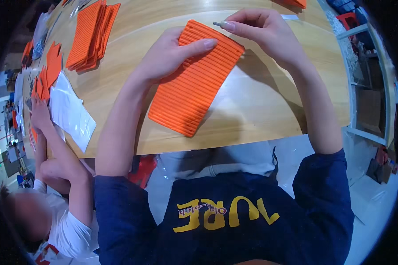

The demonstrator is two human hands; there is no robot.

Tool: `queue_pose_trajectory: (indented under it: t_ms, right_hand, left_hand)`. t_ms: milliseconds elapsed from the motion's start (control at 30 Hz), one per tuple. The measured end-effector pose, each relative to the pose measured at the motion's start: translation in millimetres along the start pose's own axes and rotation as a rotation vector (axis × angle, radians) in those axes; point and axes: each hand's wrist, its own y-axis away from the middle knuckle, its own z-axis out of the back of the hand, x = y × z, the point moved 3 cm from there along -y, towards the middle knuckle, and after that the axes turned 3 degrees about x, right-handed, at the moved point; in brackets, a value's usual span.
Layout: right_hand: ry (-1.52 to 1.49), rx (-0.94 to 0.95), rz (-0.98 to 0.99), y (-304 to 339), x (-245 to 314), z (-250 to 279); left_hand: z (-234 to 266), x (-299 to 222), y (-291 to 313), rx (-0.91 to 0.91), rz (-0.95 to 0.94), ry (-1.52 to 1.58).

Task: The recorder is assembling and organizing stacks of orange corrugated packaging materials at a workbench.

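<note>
My left hand (168,54) grips an orange ribbed rectangular panel (192,84) by its upper left edge, the thumb lying across the ridged face. The panel is tilted, with small holes visible near some corners. Beyond its upper end, my right hand (256,27) is closed in a pinch. A small, thin grey piece, metal-looking (217,24), sticks out between the thumb and fingers, close to the panel's upper edge. Its exact kind is too small to make out.
A stack of similar orange panels (90,37) lies at the far left of the wooden table (269,119). White plastic bags (70,110) and orange pieces (54,64) lie nearer a co-worker's hand (40,115). A metal shelf (356,79) stands beyond the right table edge.
</note>
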Motion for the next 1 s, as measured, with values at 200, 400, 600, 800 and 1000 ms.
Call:
queue_pose_trajectory:
  t_ms: [200,400,600,800,1000]
  right_hand:
    - [-0.069,0.036,-0.011,2.4,-4.6,-5.0]
    - [-0.046,0.064,-0.001,3.3,-4.4,-6.4]
    - [0.035,-0.001,0.006,3.5,2.7,-3.1]
    - [-0.057,0.041,-0.016,4.6,-0.4,-6.9]
    - [-0.042,0.060,-0.008,4.2,-3.4,-9.8]
  left_hand:
    - [-0.3,0.9,0.1,0.010,-0.066,-0.097]
    - [1.3,4.7,-0.9,0.018,-0.090,-0.115]
    - [0.3,-3.4,2.4,0.034,-0.036,-0.167]
    - [1.6,0.1,1.2,0.033,-0.125,-0.199]
    - [0.3,0.1,2.3,0.030,-0.133,-0.202]
